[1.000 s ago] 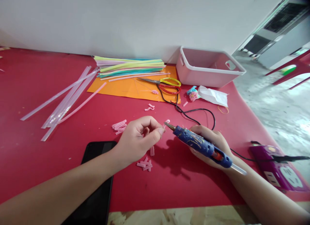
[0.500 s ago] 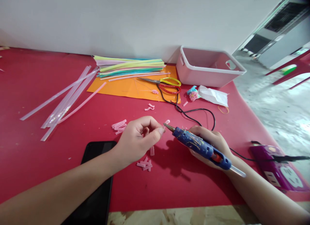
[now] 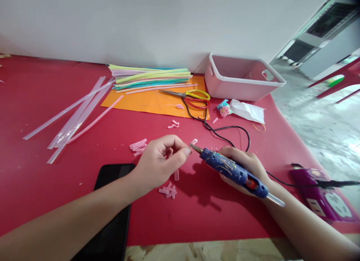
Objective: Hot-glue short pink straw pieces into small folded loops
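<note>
Red worktop [image 3: 42,103] – black phone [image 3: 112,216] at the near edge, pink straw bits [image 3: 138,146] scattered in the middle, clear glue sticks [image 3: 75,113] to the left, orange sheet [image 3: 146,101] and white bin [image 3: 239,79] at the back – purple power strip [image 3: 323,199] to the right

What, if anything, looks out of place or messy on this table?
Only mess: cut pink straw bits lie scattered over the red table, and the blue glue gun in the right hand is streaked with stringy residue. Its black cord loops up to the scissors. Nothing looks spilled or broken.
</note>
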Motion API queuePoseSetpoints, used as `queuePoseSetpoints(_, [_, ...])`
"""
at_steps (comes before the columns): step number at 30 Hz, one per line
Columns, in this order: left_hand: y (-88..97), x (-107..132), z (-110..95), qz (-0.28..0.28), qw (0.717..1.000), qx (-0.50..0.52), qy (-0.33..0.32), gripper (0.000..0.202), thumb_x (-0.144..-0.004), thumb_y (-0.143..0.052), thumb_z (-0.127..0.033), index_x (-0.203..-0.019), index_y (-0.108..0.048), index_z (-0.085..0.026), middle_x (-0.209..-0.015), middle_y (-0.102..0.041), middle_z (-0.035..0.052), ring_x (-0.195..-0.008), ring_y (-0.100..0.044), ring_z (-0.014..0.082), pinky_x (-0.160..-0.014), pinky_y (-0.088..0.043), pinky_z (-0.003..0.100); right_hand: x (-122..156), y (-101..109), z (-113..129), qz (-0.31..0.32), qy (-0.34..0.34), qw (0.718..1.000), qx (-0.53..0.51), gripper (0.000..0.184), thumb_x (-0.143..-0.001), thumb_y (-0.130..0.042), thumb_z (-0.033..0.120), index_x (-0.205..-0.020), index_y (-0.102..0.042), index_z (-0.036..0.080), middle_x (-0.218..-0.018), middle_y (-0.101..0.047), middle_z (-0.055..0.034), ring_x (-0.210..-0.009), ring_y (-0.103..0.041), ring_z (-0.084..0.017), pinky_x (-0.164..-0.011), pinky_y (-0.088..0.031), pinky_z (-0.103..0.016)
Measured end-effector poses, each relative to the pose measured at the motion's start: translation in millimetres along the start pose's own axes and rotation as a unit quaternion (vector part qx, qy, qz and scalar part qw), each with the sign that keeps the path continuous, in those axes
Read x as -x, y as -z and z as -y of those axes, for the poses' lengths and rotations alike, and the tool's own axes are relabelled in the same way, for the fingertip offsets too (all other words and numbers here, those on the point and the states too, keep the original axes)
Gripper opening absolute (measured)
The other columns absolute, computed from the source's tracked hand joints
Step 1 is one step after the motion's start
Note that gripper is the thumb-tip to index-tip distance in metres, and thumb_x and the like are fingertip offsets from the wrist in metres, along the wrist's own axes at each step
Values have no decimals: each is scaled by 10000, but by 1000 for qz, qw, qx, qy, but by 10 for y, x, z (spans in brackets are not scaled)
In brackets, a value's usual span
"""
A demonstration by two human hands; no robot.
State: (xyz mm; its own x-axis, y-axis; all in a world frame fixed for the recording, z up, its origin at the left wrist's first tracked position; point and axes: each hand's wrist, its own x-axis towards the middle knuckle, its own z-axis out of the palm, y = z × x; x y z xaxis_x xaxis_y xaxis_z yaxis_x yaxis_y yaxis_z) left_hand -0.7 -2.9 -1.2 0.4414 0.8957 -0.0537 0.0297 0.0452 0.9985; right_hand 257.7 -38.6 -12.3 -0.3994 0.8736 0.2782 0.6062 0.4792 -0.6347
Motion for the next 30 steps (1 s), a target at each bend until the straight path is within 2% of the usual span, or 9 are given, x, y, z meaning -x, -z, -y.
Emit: queuePoseSetpoints(30, [-5,4,18,-1,1000,19,5,208,-921,-606,-324,-764,-558,-196,-574,-457,-75,-410,-579,97,-398,-395,211,12,9,6,6,0,1000,-27,146,-884,-607,323,-1007,-599,244,-839,-670,-22,-631,-602,-130,-600,-472,-242])
